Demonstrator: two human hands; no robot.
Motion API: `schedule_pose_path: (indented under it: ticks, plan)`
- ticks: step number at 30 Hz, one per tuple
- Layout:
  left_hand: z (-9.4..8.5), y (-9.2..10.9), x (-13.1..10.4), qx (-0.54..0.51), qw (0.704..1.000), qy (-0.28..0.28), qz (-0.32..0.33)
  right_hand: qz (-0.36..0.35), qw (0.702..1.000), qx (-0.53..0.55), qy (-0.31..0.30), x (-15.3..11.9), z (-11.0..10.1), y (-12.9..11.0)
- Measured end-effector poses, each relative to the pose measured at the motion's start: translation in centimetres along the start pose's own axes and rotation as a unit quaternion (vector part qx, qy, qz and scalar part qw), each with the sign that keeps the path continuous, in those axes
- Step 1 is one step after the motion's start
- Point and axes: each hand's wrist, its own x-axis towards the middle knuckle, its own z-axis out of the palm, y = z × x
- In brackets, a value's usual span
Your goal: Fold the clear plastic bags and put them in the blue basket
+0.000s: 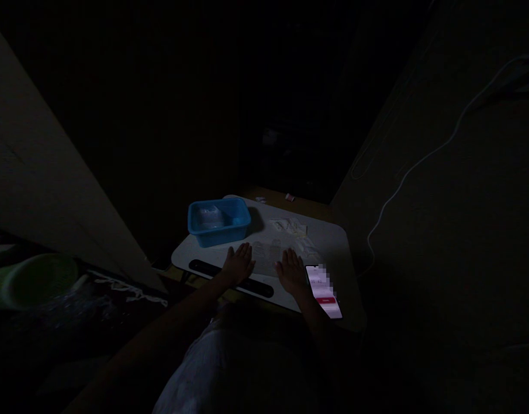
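Note:
My left hand [240, 263] is held over the near part of a white folding table [333, 244], fingers stretched out, palm down, holding nothing. My right hand [291, 270] lies likewise with its fingers extended, just left of a phone [322, 290] with a lit screen. Between and beyond the two hands is a clear plastic sheet or bag [267, 250], hard to make out in the dim light. Farther back lie some crumpled whitish pieces [289, 226]. A blue plastic basin [221, 236] stands beyond my left hand, with a translucent container [210, 217] inside.
The room is very dark. A dark slot [206, 268] runs along the table's near edge. A white cable [413, 167] hangs along the right wall. On the floor behind the table lies a small pink-and-white packet [289, 197]. A green tub [42, 280] is at the left.

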Motion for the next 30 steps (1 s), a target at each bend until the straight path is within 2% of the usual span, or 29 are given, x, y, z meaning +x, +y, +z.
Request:
schedule_pose_path:
  ticks: [4, 8, 11, 15, 20, 24, 30]
  plan:
    - [-1.3, 0.4, 0.8, -0.006, 1.000, 0.003, -0.003, -0.004, 1.000, -0.002, 0.008, 0.0, 0.0, -0.1]
    - [-2.1, 3.7, 2.4, -0.082, 0.993, 0.036, 0.073, -0.004, 1.000, -0.006, -0.001, 0.0, -0.2, -0.1]
    - [-1.7, 6.3, 3.4, -0.151, 0.982, 0.019, 0.115, -0.012, 1.000, -0.009, -0.022, 0.0, -0.4, -0.1]
    - [-0.4, 7.8, 3.4, -0.157, 0.982, -0.005, 0.101, -0.011, 0.999, -0.010, -0.031, -0.1, -0.6, -0.2]
    - [0.7, 6.9, 2.9, -0.099, 0.992, -0.002, 0.077, -0.006, 1.000, -0.012, -0.019, -0.2, -0.6, -0.3]
    - [1.1, 5.3, 2.8, -0.070, 0.996, 0.004, 0.046, -0.006, 1.000, -0.001, 0.002, -0.2, -0.5, -0.3]
    - [1.3, 2.7, 2.2, -0.048, 0.998, 0.034, -0.008, 0.007, 1.000, 0.006, -0.005, -0.1, -0.4, -0.2]
